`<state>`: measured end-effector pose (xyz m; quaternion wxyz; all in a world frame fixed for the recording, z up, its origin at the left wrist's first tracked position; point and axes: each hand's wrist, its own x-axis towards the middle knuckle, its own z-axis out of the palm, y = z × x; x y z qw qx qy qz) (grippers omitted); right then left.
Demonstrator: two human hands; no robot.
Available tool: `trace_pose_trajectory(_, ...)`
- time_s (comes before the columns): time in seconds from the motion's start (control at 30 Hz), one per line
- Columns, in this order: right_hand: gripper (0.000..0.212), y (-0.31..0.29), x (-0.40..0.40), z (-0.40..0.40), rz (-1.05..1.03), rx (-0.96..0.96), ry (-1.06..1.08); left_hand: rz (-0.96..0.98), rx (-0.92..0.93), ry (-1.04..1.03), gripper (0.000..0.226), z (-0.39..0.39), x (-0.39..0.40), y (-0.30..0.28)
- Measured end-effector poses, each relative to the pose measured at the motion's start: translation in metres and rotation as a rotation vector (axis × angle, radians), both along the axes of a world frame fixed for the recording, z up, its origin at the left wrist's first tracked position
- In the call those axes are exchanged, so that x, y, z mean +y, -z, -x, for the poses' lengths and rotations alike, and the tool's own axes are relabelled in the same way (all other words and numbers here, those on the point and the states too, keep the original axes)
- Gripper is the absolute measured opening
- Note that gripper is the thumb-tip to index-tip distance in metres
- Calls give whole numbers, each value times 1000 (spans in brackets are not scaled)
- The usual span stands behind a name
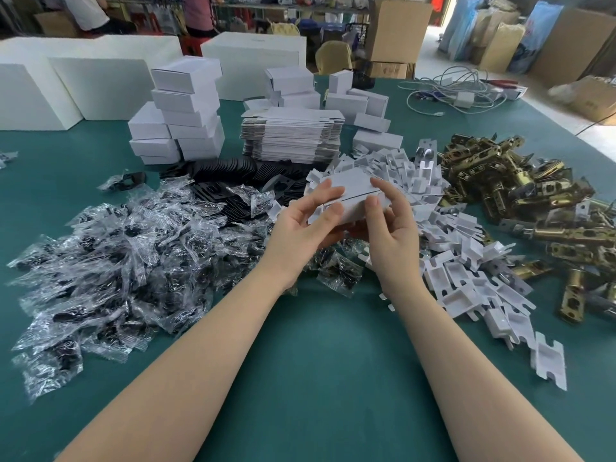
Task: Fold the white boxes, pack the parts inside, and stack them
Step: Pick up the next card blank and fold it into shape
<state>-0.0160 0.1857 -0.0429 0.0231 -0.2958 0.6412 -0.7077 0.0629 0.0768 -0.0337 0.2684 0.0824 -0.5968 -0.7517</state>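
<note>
No lettering can be read on anything before me; the cartons are plain white and the far brown cardboard boxes [398,31] carry print too small to make out. I hold a small white box [346,198] above the green table [300,361], my left hand [301,225] gripping its left end with fingers laid over the top and my right hand [388,221] curled round its right end, thumb on the front face. Its lid flap sits nearly down, a dark slit showing along the seam; what lies inside I cannot tell. Behind it stand stacked folded boxes [185,115] at back left, a pile of flat box blanks [293,138] in the middle, and more folded boxes [360,101] just right of that. A heap of clear bags of black parts [110,258] spreads to my left, black plates [233,175] lie behind it, white plastic inserts [460,258] spill to my right, and brass latches [520,198] lie beyond those, near the table's right edge. Bare green surface opens between my forearms toward the near edge. Grey cables [456,88] sit coiled at the far right corner.
</note>
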Motion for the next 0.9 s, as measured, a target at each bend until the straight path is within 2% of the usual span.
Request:
trace_pose_trajectory(0.1,22,1,1,1,3,-17,-11,-14,13,-21,11,-1,1,0)
trace_pose_trajectory(0.2,21,2,0,0,-14,3,-15,-52,21,-67,17,-1,1,0)
trace_pose_trajectory(0.33,21,2,1,-1,-15,-6,-13,1,9,-134,8,0,0,3)
trace_pose_trajectory(0.53,10,5,0,2,23,-74,4,91,4,-149,7,0,-1,4)
trace_pose_trajectory(0.73,9,4,1,5,8,-62,35,155,6,-134,16,0,-2,5)
trace_pose_trajectory(0.9,15,5,-1,5,-21,-36,78,158,5,-167,15,2,-1,7)
